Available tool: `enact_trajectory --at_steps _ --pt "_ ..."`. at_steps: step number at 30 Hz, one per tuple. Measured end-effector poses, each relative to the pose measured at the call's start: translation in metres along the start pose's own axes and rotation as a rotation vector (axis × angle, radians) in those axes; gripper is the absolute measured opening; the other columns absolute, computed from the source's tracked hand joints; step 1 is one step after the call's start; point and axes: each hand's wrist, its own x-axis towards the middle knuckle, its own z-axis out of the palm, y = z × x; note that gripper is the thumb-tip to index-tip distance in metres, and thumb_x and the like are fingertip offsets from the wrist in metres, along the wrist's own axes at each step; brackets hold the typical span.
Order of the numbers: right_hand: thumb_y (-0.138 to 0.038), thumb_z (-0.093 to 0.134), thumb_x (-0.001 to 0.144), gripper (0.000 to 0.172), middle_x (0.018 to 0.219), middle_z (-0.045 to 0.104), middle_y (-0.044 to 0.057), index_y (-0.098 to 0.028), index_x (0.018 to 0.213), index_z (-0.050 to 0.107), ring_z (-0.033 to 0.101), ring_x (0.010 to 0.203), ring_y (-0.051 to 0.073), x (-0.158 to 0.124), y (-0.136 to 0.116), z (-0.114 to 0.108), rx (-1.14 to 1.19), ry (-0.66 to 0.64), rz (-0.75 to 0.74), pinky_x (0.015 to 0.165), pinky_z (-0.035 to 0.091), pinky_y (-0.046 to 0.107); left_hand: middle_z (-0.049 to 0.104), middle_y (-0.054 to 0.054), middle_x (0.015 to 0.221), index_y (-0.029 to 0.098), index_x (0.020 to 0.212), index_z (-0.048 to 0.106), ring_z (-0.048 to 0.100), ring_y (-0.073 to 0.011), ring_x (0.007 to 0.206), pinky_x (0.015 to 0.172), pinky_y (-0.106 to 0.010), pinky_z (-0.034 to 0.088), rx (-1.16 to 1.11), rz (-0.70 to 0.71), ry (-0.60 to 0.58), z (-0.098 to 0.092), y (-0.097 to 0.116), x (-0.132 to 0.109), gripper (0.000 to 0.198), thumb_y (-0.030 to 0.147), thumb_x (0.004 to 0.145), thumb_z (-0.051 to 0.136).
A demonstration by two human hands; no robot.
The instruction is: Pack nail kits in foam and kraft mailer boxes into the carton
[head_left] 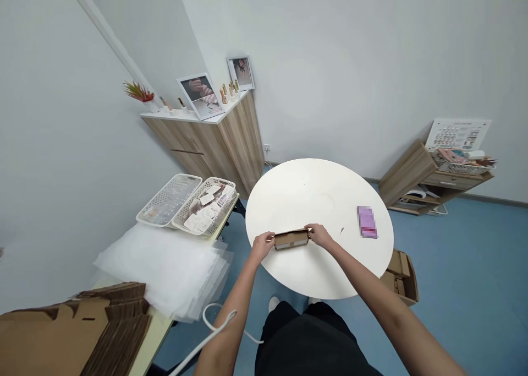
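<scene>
Round table (305, 191), fingers (269, 236) holding box (291, 239) near edge

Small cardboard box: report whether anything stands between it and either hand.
Nothing visible does: the left hand and the right hand touch the small cardboard box, one at each end.

The cardboard box (291, 237) is brown, the round table (305, 197) white, the floor (462, 266) blue, the cabinet (237, 139) streaked brown.
</scene>
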Motion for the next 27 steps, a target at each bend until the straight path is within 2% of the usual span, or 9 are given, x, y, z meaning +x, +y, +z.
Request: enact_trajectory --at_steps 3,6,13,16,20,24,27 --pt "-0.011 0.048 0.086 0.042 0.113 0.070 0.007 -0.021 0.124 0.063 0.065 0.102 0.019 -0.007 0.011 0.009 -0.084 0.094 -0.107 0.088 0.048 0.027 0.073 -0.006 0.103 0.020 0.112 0.067 0.071 -0.0207 0.093 0.085 -0.030 0.055 0.056 0.060 0.086 0.010 -0.004 -0.009 0.031 0.026 0.085 0.052" --pt "-0.013 0.047 0.087 0.044 0.115 0.070 0.006 -0.022 0.127 0.062 0.065 0.103 0.018 -0.009 0.018 0.012 -0.082 0.096 -0.124 0.088 0.047 0.027 0.072 -0.007 0.109 0.020 0.119 0.064 0.072 -0.0197 0.091 0.083 -0.030 0.056 0.042 0.090 0.118 0.016 -0.008 -0.012 0.036 0.024 0.086 0.050" --pt "-0.012 0.049 0.084 0.046 0.110 0.072 0.006 -0.021 0.126 0.063 0.066 0.100 0.019 -0.002 0.016 0.006 -0.081 0.040 -0.129 0.089 0.048 0.028 0.069 -0.007 0.109 0.020 0.115 0.062 0.071 -0.0187 0.090 0.083 -0.030 0.056 0.019 0.087 -0.050 0.004 -0.009 0.001 0.043 0.008 0.074 0.059" --pt "-0.012 0.050 0.084 0.045 0.104 0.073 0.005 -0.020 0.127 0.062 0.068 0.092 0.016 0.001 0.015 0.006 -0.015 -0.016 -0.103 0.084 0.051 0.026 0.065 -0.009 0.120 0.020 0.121 0.058 0.068 -0.0210 0.098 0.089 -0.034 0.054 0.167 0.142 -0.052 0.003 -0.007 0.004 0.055 0.003 0.069 0.060" --pt "-0.014 0.052 0.086 0.043 0.105 0.072 0.005 -0.021 0.127 0.061 0.068 0.080 0.013 0.004 0.012 0.003 0.134 -0.116 -0.054 0.072 0.054 0.022 0.061 -0.009 0.127 0.021 0.125 0.057 0.061 -0.0250 0.112 0.100 -0.038 0.047 0.364 0.207 -0.042 0.005 -0.008 0.005 0.055 0.006 0.073 0.059" --pt "-0.012 0.057 0.083 0.041 0.105 0.072 0.006 -0.020 0.123 0.064 0.068 0.075 0.012 0.007 0.009 -0.004 0.196 -0.148 -0.020 0.067 0.055 0.021 0.062 -0.006 0.127 0.024 0.137 0.050 0.058 -0.0248 0.117 0.101 -0.037 0.046 0.352 0.207 -0.060 0.006 -0.012 0.005 0.061 0.012 0.077 0.058" --pt "-0.012 0.058 0.083 0.041 0.105 0.072 0.006 -0.020 0.123 0.064 0.068 0.073 0.011 0.008 0.007 -0.006 0.196 -0.155 -0.003 0.065 0.054 0.020 0.065 -0.004 0.123 0.027 0.140 0.047 0.062 -0.0235 0.111 0.098 -0.036 0.048 0.280 0.193 -0.066 0.003 -0.014 0.005 0.064 0.016 0.078 0.059"
